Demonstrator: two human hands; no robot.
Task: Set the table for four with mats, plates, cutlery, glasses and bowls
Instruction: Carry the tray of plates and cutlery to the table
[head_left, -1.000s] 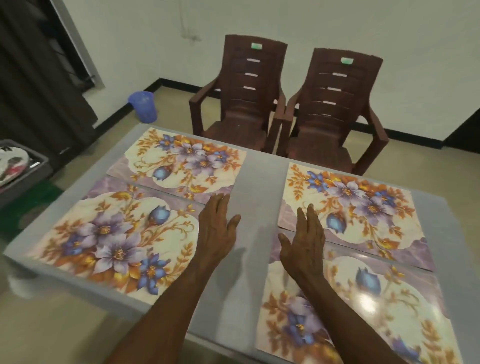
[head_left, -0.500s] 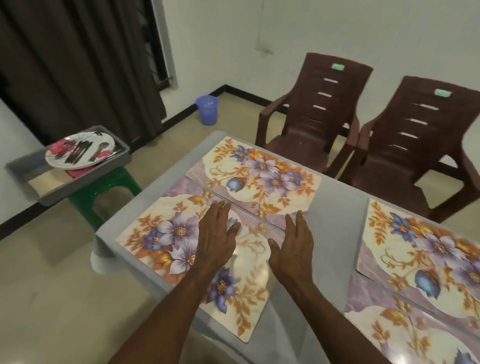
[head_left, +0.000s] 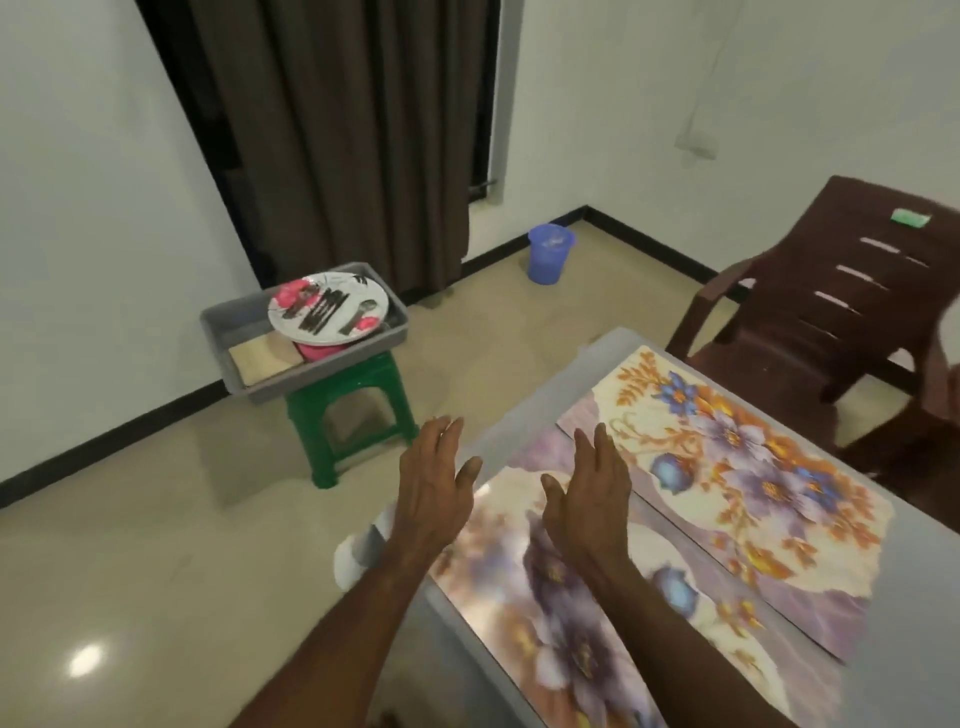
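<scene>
While 2 floral mats, the near mat (head_left: 561, 623) and the far mat (head_left: 737, 457), lie side by side on the desk (head_left: 530, 395), both hands hover over its corner with nothing in them: the left hand (head_left: 434, 488) is out past the desk edge, the right hand (head_left: 589, 499) above the near mat, and each grip is apart, fingers straight. The next pieces sit well apart from the desk: a patterned plate (head_left: 328, 307) with dark cutlery (head_left: 324, 310) laid on it, resting on something pink inside a grey tray (head_left: 223, 322) on a green stool (head_left: 353, 410). The step in hand appears to be fetching these. It would go best if the person took the plate level with both hands under its rim, so the loose cutlery does not slide off, then set it in the middle of a mat. No writing can be read; a green sticker (head_left: 910, 217) on the brown chair (head_left: 810, 312) is too blurred to tell.
</scene>
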